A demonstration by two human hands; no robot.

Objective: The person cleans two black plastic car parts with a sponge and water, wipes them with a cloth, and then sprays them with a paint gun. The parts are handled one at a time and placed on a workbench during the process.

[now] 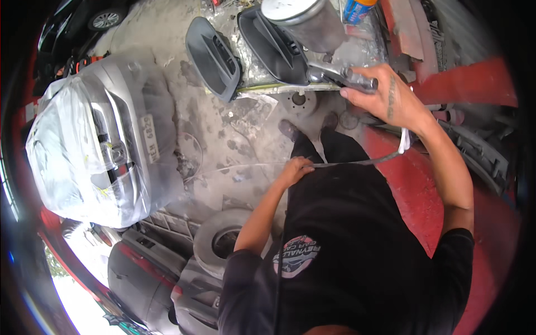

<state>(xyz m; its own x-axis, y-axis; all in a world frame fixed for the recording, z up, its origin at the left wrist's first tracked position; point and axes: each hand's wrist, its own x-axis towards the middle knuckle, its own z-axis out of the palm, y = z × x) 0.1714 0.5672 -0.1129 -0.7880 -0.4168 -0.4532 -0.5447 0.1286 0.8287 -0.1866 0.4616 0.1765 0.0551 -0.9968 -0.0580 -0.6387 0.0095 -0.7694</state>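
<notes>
My right hand point(391, 97) is wrapped round the handle of a metal spray gun point(360, 82) at the upper right. A large grey cup point(319, 30) with a pale lid appears joined to the gun. Below the gun's head lie two dark grey plastic trim panels point(215, 58), the right one partly hidden by the cup. Closed near my waist, my left hand point(297, 171) grips a thin dark air hose point(357, 163). The hose runs right toward my right wrist, where white wrapping point(405, 140) hangs on it.
The panels rest on a plastic-covered worktable point(257, 67), near a blue can with an orange top point(357, 10). At left stands a car front point(106, 139) under clear film. A tire point(220, 240) lies behind my left arm. Red metalwork point(413, 184) flanks my right side.
</notes>
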